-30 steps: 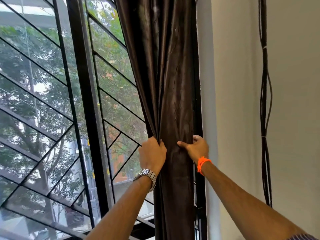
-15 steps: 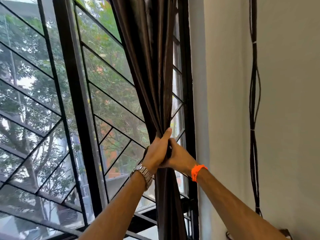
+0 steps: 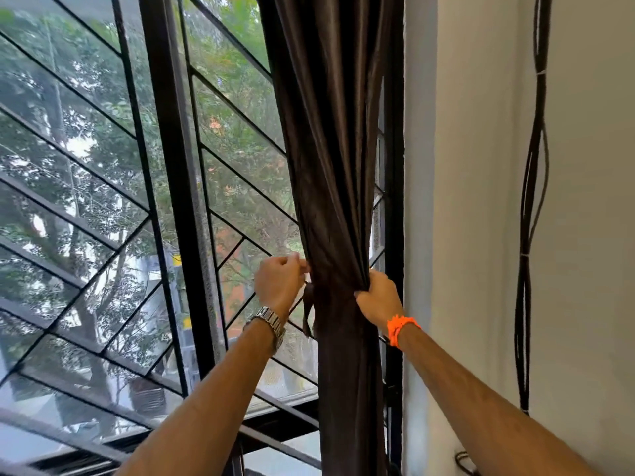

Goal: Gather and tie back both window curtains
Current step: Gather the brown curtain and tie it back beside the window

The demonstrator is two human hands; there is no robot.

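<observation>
A dark brown curtain (image 3: pixel 330 139) hangs gathered into a narrow bunch at the right side of the window. My right hand (image 3: pixel 378 298) grips the bunch on its right side at the pinched waist. My left hand (image 3: pixel 280 281), with a metal watch on its wrist, is at the bunch's left edge with its fingers curled, pinching a thin brown tie strip (image 3: pixel 308 312) whose loose end dangles below. Below the hands the curtain falls straight down. No second curtain shows in this view.
A black window frame (image 3: pixel 178 187) with diagonal grille bars fills the left, with trees outside. A white wall (image 3: pixel 481 201) stands right of the curtain. Black cables (image 3: pixel 531 201) run down that wall at the far right.
My hands have parted: the left moved to the bunch's left edge onto the tie strip, the right to its right side. The curtain is now pinched tighter at hand height.
</observation>
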